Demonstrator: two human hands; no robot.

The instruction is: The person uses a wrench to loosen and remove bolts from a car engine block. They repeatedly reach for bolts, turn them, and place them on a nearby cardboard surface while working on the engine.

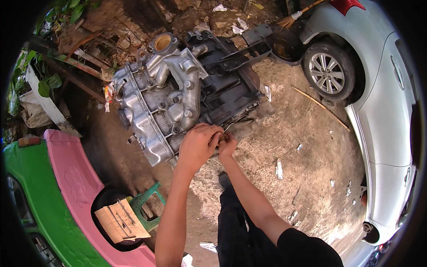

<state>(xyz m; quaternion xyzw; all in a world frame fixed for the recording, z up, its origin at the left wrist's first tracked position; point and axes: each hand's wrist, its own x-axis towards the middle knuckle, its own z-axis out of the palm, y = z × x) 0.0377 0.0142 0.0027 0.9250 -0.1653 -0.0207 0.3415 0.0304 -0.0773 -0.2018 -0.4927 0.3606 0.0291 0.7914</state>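
An engine lies on the ground ahead of me, its silver metal intake manifold (183, 84) and ribbed silver cover (149, 127) on the left, its black block part (227, 95) on the right. Both hands meet at the engine's near edge. My left hand (200, 141) is closed, back upward, its fingertips bent down against the edge and mostly hidden. Beside it, my right hand (227, 145) is closed with the fingers curled. A thin, pale metal piece (227, 127) sticks up from its fingers; its kind cannot be made out.
A silver car (382, 129) stands at the right, a green and pink vehicle (73, 173) at the left. Near the latter, cardboard (121, 220) bearing thin rods rests by a green plastic stool (149, 204). A stick (321, 107) and paper scraps (279, 169) lie on the ground; a black pan (287, 46) sits behind.
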